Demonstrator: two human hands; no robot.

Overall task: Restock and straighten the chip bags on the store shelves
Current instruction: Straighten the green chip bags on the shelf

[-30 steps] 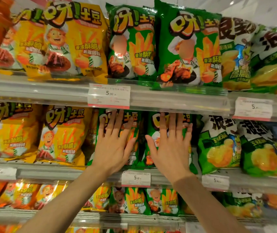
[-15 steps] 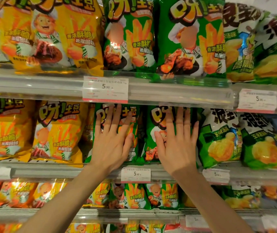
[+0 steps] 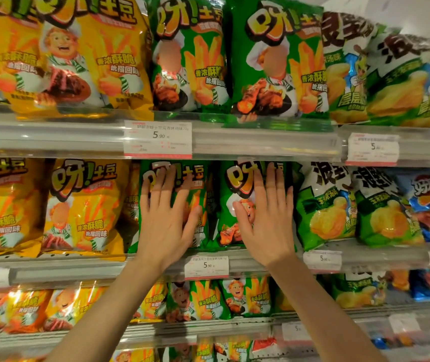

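I have both hands flat, fingers straight, on the two green chip bags of the middle shelf [image 3: 78,267]: my left hand [image 3: 165,218] presses the left green bag [image 3: 195,184], my right hand [image 3: 267,220] the right green bag [image 3: 231,178], gripping neither. To do this well I'd push evenly with the palms, low and central, so each bag goes back upright and not tilted, faces flush above the price tag [image 3: 206,266]. I can't quite tell whether the bags touch where they meet, so I'd ease them together gently.
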